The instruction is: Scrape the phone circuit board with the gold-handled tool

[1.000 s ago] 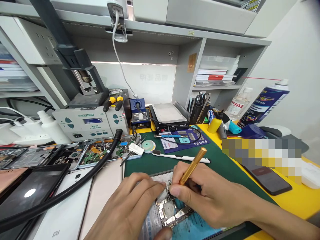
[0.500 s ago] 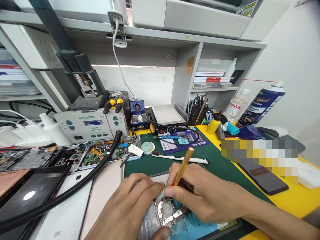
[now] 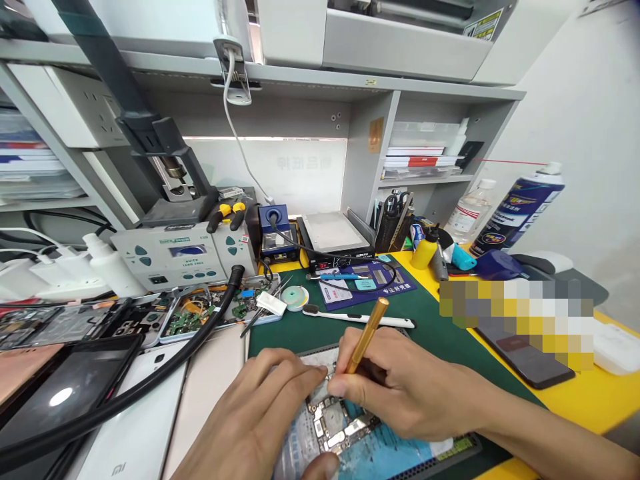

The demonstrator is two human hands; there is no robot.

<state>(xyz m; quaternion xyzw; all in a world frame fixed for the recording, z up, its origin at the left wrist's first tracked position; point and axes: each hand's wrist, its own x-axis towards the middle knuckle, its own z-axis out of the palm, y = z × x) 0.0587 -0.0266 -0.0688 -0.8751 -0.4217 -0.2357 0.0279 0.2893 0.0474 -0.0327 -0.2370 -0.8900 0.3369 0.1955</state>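
Note:
In the lower middle lies a phone circuit board with metal shields, on a worn blue and white mat. My left hand steadies the board, its fingers along the far side and its thumb at the near edge. Pinched in my right hand is a gold pen-shaped tool, held tilted with its top leaning right. Its working tip is hidden behind my fingers, close to the left fingertips and the board's far end.
A white toothbrush lies beyond the hands, near a solder spool. A black hose crosses phones at left, before a hot-air station. Another phone and a yellow bottle are at right.
The view has shifted very slightly. Both hands, the board and the gold tool keep nearly the same places.

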